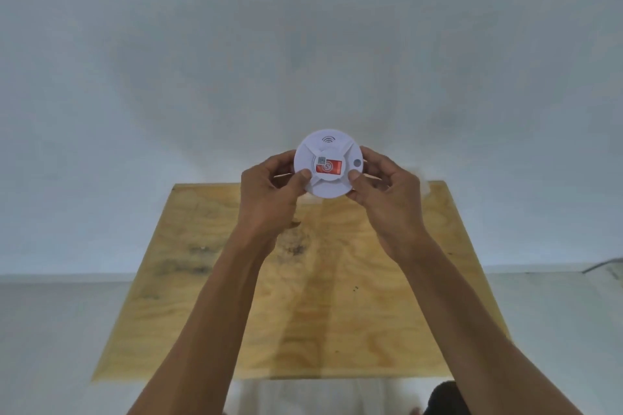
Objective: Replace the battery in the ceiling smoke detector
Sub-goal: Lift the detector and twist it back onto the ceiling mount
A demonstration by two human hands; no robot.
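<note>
A round white smoke detector (328, 148) with a red label in its middle and a small grey button on its right side is held up in front of a pale ceiling, just past the edge of a plywood panel (303, 307). My left hand (269, 189) grips its left rim, thumb on the face. My right hand (384, 185) grips its right rim, thumb pressed next to the red label. Both forearms reach up from below. No battery is visible.
The plywood panel is a yellowish rectangle with dark stains, fixed flat against the ceiling. A ledge or wall line (67, 276) runs across behind it. A dark cable (603, 264) shows at the right edge.
</note>
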